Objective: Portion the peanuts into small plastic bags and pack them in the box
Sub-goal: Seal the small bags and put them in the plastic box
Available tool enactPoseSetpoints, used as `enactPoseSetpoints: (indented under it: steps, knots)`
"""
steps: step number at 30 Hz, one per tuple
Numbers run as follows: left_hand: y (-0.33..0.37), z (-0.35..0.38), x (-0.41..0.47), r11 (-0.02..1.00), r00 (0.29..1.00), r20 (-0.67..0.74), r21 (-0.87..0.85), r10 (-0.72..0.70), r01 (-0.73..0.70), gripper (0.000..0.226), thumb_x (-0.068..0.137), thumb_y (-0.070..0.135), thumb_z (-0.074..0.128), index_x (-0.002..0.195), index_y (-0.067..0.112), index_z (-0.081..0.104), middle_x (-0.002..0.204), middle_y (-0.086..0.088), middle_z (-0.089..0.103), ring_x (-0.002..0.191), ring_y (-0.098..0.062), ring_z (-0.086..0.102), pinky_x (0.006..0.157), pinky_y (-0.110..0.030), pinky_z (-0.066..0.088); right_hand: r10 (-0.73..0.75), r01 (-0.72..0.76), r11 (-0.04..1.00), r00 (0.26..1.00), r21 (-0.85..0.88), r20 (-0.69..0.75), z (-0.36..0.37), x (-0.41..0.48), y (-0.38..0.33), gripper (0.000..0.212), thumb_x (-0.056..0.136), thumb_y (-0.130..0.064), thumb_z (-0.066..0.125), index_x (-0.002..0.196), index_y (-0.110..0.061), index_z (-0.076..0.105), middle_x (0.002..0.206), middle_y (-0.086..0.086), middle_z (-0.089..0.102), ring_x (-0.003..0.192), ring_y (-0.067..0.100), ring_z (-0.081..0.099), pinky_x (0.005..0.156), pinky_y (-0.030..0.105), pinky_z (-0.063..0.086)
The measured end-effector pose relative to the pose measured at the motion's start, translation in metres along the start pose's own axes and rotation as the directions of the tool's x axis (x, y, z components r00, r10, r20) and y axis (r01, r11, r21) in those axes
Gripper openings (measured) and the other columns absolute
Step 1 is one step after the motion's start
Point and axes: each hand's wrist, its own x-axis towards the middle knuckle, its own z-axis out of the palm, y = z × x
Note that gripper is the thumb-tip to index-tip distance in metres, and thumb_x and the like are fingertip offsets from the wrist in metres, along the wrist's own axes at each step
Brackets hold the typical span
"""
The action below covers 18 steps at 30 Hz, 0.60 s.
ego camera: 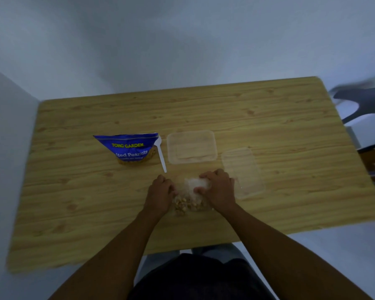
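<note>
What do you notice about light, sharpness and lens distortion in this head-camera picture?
Head view: dim, bluish light; the wide lens bows the table edges; everything is soft, though the peanut packet print reads; the chair at right is smeared; the small plastic bag held by left hand and right hand lacks detail.

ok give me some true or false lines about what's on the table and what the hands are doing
1. Both the left hand and the right hand hold the small plastic bag with peanuts in it. True.
2. The white spoon is in the right hand. False: it lies on the table, between the blue peanut bag and the clear box.
3. The blue peanut bag sits to the left of the clear box. True.
4. The clear box already holds several filled bags. False: no filled bag shows inside it.
</note>
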Motion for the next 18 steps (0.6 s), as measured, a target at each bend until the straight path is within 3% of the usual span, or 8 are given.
enactPoseSetpoints:
  steps: [3,7,11,15,18]
  knots:
    - [0.001,-0.003,-0.002,0.999,1.000,0.016,-0.039,-0.005,0.005,0.011,0.082,0.015,0.071,0.079,0.017,0.060,0.084,0.002,0.050,0.080,-0.021,0.051,0.071,-0.037,0.045,0.009,-0.009,1.000,1.000,0.014,-0.024,-0.001,0.006,-0.001,0.024,0.071,-0.042,0.082,0.093,-0.034,0.074,0.097,-0.008,0.049,0.105,0.020,0.052,0.084,0.034,0.027]
    - [0.005,-0.011,-0.007,0.985,0.998,0.053,-0.166,-0.029,0.037,0.012,0.087,0.012,0.067,0.081,0.015,0.058,0.077,0.002,0.060,0.072,-0.014,0.057,0.067,-0.032,0.047,0.044,-0.044,0.999,0.999,0.014,0.005,-0.001,0.013,-0.001,0.008,0.075,-0.037,0.079,0.078,-0.031,0.076,0.096,-0.006,0.052,0.105,0.020,0.047,0.087,0.036,0.032]
    - [0.008,-0.021,-0.013,0.953,0.992,0.100,-0.285,-0.072,0.098,0.009,0.092,0.010,0.063,0.086,0.014,0.057,0.077,0.002,0.068,0.070,-0.003,0.065,0.065,-0.021,0.050,-0.012,0.007,0.986,0.999,0.169,0.030,-0.007,0.014,0.000,0.008,0.083,-0.022,0.074,0.076,-0.021,0.071,0.087,-0.005,0.058,0.095,0.016,0.050,0.085,0.036,0.044]
    - [0.014,-0.032,-0.014,0.928,0.993,0.115,-0.365,-0.034,0.074,0.011,0.092,0.003,0.062,0.097,0.010,0.067,0.086,-0.002,0.075,0.077,0.000,0.070,0.069,-0.012,0.051,-0.222,0.155,0.912,0.965,0.380,0.141,-0.019,0.008,0.005,0.018,0.091,0.003,0.057,0.086,-0.014,0.059,0.079,-0.006,0.065,0.076,-0.002,0.065,0.069,0.027,0.052]
    - [0.019,-0.040,-0.009,0.912,0.985,0.171,-0.402,-0.008,0.077,0.019,0.092,0.005,0.063,0.102,0.015,0.076,0.087,0.004,0.076,0.079,-0.009,0.071,0.074,-0.025,0.057,-0.241,0.106,0.898,0.931,0.428,0.274,-0.034,0.008,0.003,0.023,0.094,0.005,0.049,0.099,-0.013,0.061,0.084,0.007,0.068,0.073,0.005,0.069,0.068,0.029,0.057]
